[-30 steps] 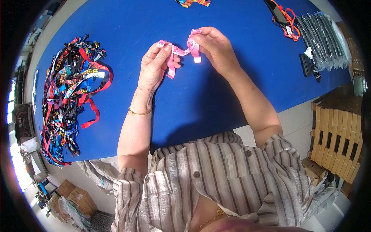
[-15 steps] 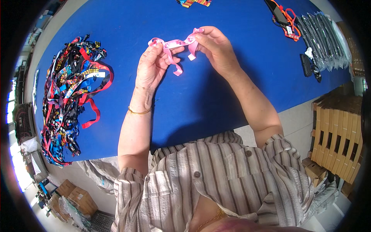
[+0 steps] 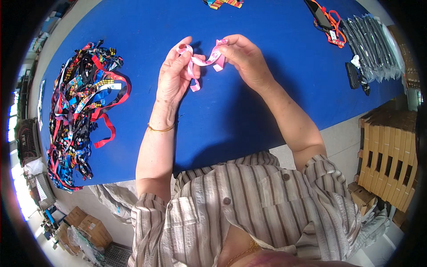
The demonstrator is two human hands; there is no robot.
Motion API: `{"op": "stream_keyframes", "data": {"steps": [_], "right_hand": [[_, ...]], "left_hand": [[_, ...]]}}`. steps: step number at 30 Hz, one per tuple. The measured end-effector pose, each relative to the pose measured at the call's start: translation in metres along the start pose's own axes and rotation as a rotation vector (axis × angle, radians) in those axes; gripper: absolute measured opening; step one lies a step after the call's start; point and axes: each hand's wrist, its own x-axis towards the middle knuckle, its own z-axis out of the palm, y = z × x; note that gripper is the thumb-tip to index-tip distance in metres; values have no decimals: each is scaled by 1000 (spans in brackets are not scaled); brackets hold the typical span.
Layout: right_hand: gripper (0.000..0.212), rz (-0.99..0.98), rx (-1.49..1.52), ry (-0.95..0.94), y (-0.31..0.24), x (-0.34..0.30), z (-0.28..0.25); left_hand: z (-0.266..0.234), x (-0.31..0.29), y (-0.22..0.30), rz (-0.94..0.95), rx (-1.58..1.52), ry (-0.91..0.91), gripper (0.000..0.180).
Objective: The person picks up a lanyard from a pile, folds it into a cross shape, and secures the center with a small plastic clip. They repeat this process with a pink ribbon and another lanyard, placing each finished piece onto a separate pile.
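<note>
A pink and white patterned ribbon strap [image 3: 205,62] is stretched between my two hands above the blue table [image 3: 147,26]. My left hand [image 3: 175,69] pinches one end, where the strap curls into a loop over the fingers and a tail hangs down. The other end is pinched between the thumb and fingers of my right hand [image 3: 244,58], with a short tail dangling below it. Between the hands the strap sags in a curve.
A big heap of multicoloured straps [image 3: 84,107] covers the table's left side. At the far right lie plastic-wrapped dark packs [image 3: 371,49], an orange lanyard [image 3: 336,29] and a black object [image 3: 352,74]. Striped pieces [image 3: 223,3] lie at the far edge. Stacked cardboard [image 3: 387,155] stands right.
My hands have come slightly closer together, and the strap that was nearly straight now sags between them. The loop at my left hand has turned and its tail hangs more upright.
</note>
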Motion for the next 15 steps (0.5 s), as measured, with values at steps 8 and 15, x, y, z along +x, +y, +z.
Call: {"op": "stream_keyframes", "data": {"steps": [8, 15], "right_hand": [[17, 7, 53, -52, -4, 1, 0], [18, -7, 34, -2, -2, 1, -1]], "left_hand": [[-1, -1, 1, 7, 34, -3, 27], [7, 1, -3, 141, 41, 133, 18]]}}
